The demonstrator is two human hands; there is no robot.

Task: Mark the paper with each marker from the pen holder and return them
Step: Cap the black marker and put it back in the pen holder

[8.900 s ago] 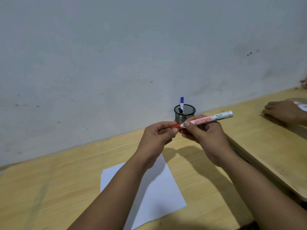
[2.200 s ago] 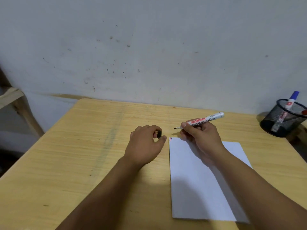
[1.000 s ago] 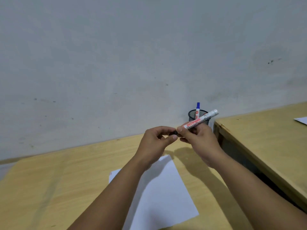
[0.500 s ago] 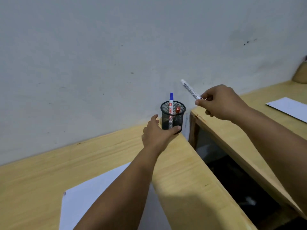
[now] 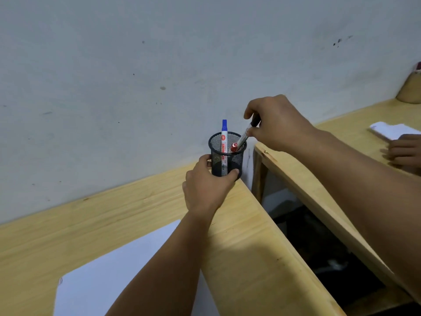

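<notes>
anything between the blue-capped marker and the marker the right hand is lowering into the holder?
Yes, in the head view: a red-capped marker sits inside the holder, between the blue-capped marker and the black-capped marker.

Only 1 view was given: the scene was seen from head height, tilted forward and down, near the surface (image 5: 114,220), with the wall (image 5: 136,65) faced beyond the forearms.
</notes>
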